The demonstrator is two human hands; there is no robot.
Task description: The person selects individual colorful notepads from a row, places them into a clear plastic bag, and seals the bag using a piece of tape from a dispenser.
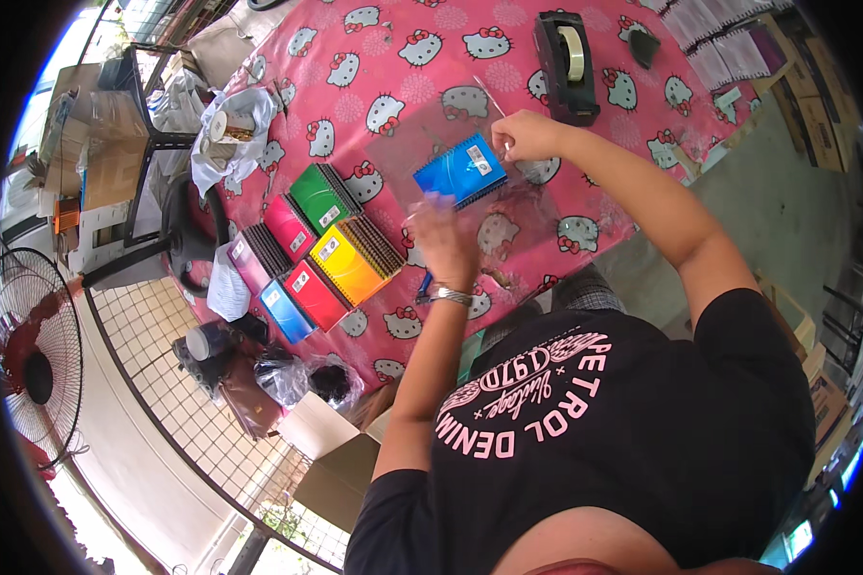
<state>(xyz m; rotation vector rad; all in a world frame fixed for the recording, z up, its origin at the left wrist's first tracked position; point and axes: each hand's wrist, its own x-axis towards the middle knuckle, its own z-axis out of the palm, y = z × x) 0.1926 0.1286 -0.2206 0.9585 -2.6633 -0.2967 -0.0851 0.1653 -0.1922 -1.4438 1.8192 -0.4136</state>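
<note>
A blue spiral notebook (458, 171), apparently a small stack, lies on a clear plastic sheet (403, 144) spread over the table. My right hand (529, 136) is at the notebook's far right corner, its fingers pinched on what looks like the edge of the plastic. Close to the notebook's near left corner is my left hand (443, 244), its fingers smeared by motion. To the left stand stacks of spiral notebooks in several colours: green (318, 199), pink (288, 226), purple (251, 259), yellow (350, 257), red (314, 292) and light blue (286, 309).
A black tape dispenser (568, 72) stands at the far right of the pink patterned tablecloth (417, 91). A white plastic bag (232, 134) with a cup sits at the left edge, near a black chair (184, 230). Cardboard boxes (331, 460) and a fan (36, 355) are beyond the table.
</note>
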